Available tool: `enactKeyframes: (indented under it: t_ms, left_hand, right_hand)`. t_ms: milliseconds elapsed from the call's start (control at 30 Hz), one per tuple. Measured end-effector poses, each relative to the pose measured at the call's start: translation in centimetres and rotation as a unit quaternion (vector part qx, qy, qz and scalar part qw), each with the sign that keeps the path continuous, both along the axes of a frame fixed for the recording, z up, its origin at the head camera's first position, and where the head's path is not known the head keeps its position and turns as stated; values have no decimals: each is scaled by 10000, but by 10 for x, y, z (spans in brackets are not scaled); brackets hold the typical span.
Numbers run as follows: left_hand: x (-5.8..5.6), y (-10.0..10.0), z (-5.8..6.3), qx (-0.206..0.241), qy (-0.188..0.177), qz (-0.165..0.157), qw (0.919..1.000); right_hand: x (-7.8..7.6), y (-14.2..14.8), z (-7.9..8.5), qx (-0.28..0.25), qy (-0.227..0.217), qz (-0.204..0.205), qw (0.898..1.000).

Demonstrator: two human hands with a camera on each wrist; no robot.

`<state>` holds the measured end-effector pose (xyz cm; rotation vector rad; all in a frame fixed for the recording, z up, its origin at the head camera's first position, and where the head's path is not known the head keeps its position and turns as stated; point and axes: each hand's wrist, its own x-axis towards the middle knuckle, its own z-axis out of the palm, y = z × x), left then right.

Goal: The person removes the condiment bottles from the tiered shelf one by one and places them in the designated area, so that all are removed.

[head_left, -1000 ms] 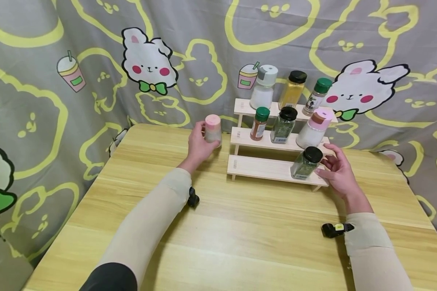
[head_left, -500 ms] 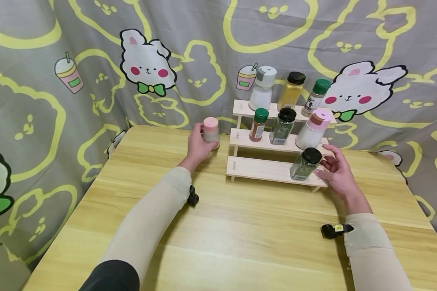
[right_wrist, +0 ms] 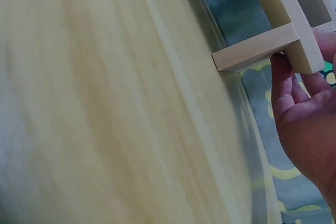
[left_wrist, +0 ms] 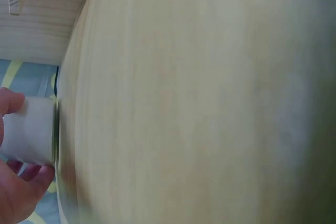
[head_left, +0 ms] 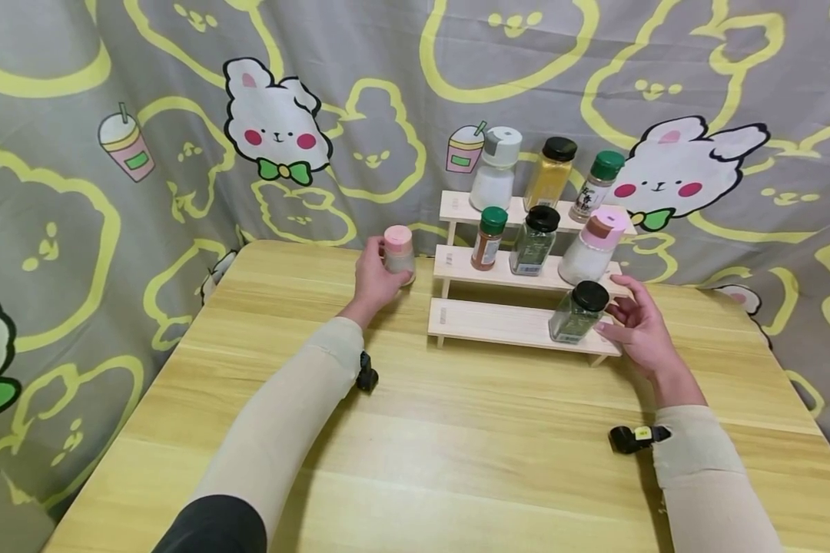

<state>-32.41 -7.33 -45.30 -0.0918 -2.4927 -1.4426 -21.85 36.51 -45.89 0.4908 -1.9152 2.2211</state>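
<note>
You can read no text for certain. Upper right of your head view, a green-capped bottle [head_left: 595, 187] carries a label [head_left: 585, 201] with dark characters, too small; marks [head_left: 443, 316] on the tiered rack [head_left: 494, 319], yellow sticker [head_left: 642, 433] lower right: blurred.

Beyond the far edge of the wood-grain counter [head_left: 484, 430] hangs a grey, rabbit-printed curtain [head_left: 380, 177] with yellow outlines; light [head_left: 415, 453] gleams on the surface.
</note>
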Motion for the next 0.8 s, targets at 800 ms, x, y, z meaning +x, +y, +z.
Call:
enactKeyframes:
  t_ms: [800]
  left_hand:
    - [-8,-3,-5,-57,48,57,10000]
  right_hand:
    - [0,0,2,40,15,2,10000]
